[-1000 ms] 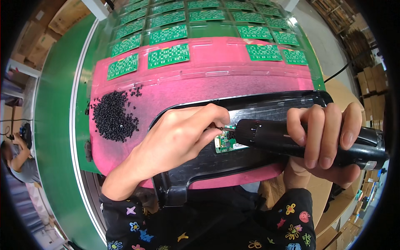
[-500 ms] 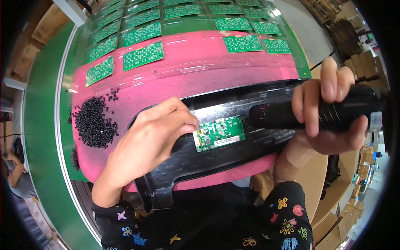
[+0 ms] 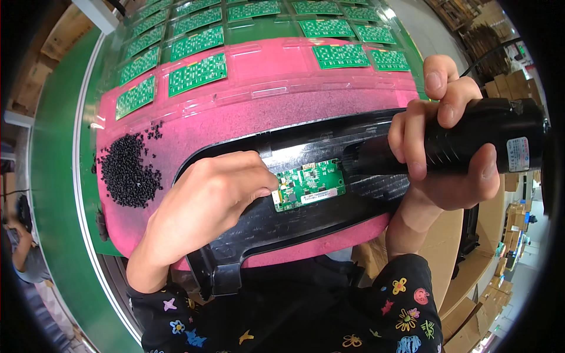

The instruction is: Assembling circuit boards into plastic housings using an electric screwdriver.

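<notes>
A green circuit board with a white label strip lies in a long black plastic housing. My left hand is closed, its thumb and fingertips pinched at the board's left edge, by a white connector. In my right hand is a black electric screwdriver, held nearly level with fingers wrapped around its body. Its dark front end points left, at the board's upper right corner. Whether the bit touches a screw there cannot be made out.
A pile of small black screws lies on the pink mat, left of the housing. Beyond, clear plastic trays hold rows of green circuit boards. Cardboard boxes stand at the right. Another person's arm shows at far left.
The screwdriver's front end has shifted slightly left, onto the board's corner, and my right hand's grip has moved a little left. My left hand stays at the board's left edge.
</notes>
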The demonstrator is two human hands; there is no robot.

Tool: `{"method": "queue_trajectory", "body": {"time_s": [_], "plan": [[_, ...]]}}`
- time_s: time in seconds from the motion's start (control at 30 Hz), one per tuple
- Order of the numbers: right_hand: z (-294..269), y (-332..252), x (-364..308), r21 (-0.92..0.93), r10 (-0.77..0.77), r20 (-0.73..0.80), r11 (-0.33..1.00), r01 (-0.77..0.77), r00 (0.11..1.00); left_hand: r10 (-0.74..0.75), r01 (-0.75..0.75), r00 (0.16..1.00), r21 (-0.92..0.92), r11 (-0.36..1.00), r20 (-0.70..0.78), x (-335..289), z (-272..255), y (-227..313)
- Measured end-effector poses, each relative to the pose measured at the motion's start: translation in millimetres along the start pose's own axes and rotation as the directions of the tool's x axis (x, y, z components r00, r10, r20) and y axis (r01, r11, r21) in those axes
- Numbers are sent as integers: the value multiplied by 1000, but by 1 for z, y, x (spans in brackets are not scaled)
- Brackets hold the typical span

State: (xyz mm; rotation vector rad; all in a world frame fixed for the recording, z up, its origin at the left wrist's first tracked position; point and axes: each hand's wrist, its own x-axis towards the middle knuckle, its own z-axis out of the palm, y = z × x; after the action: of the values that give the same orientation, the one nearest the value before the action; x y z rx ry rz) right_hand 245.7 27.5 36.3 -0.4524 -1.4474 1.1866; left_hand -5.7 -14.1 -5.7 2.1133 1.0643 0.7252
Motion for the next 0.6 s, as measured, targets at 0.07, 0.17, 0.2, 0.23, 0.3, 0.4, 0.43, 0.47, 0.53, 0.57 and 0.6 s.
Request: {"method": "queue_trajectory", "body": {"time_s": [0.07, 0.17, 0.2, 0.23, 0.3, 0.4, 0.43, 0.47, 0.53, 0.57, 0.6], "plan": [[-4, 2, -1, 16, 8, -3, 1000, -8, 1000, 48, -49, 998, 38, 998, 31, 4, 1, 1], [-3, 5, -2, 14, 11, 28, 1000, -12, 1000, 14, -16, 999, 42, 999, 47, 3, 0, 2], [-2, 5, -2, 14, 12, 30, 1000, -12, 999, 13, -15, 999, 42, 999, 44, 2, 0, 1], [-1, 5, -2, 11, 3, 23, 1000, -3, 1000, 25, -27, 999, 46, 999, 44, 1, 0, 1], [-1, 4, -2, 7, -7, 18, 1000, 7, 1000, 36, -38, 998, 51, 998, 42, 1, 0, 1], [-3, 4, -1, 17, -4, 11, 1000, 4, 1000, 43, -46, 998, 54, 997, 45, 0, -1, 0], [-7, 4, -1, 76, -35, 24, 997, 33, 999, 42, -43, 999, 47, 998, 26, 0, 0, 0], [-9, 5, -1, 135, -66, 35, 989, 61, 997, 41, -41, 999, 41, 998, 7, 1, 1, 0], [-6, 8, -2, 368, -145, 13, 921, 130, 989, 37, -37, 999, 10, 999, -18, 3, 1, 3], [-4, 10, -2, 384, -146, 20, 915, 127, 989, 31, -32, 999, -21, 999, -43, 3, 1, 4], [-2, 12, -2, 474, -146, -28, 869, 142, 989, 18, -19, 999, -10, 1000, -50, 3, 1, 2]]}}
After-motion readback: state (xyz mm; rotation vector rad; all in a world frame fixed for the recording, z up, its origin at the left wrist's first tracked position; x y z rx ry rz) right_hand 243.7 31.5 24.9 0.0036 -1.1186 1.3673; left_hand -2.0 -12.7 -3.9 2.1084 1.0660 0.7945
